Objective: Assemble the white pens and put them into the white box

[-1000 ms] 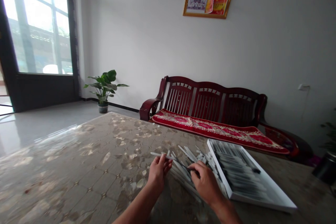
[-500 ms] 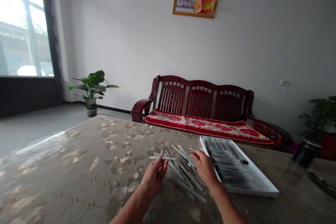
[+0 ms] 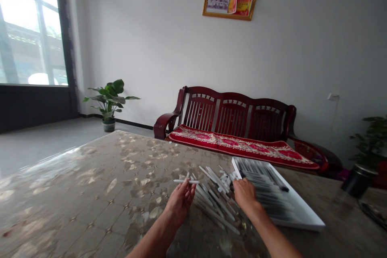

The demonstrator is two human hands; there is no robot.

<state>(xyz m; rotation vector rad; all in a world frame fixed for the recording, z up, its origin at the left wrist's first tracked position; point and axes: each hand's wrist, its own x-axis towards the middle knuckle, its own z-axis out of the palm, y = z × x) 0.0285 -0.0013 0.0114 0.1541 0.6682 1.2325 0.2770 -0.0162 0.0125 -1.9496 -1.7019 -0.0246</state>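
My left hand [image 3: 180, 198] is closed around a whitish pen [image 3: 178, 181], held level above the table with its tapered end to the left. Another pale piece pokes up between the fingers. My right hand [image 3: 245, 193] is at the left wall of a white box [image 3: 305, 213], its fingers curled downward; whatever they grip is hidden. Pens with dark ends [image 3: 256, 181] lie in rows inside this box. Between my hands a loose heap of pale pen barrels [image 3: 211, 201] is spread on the table, with small white pieces [image 3: 226, 178] beside my right fingers.
A patterned cover lies over the table [image 3: 99, 193]. Behind it stands a dark red wooden bench [image 3: 232, 117] with a red floral runner [image 3: 229, 143]. A black pot [image 3: 358, 179] with a plant is at the right; another potted plant [image 3: 110, 100] stands on the floor at left.
My right hand has moved right, from the loose pieces to the box's left edge, uncovering small white pieces. My left hand still holds the pen in nearly the same place. The view has shifted slightly.
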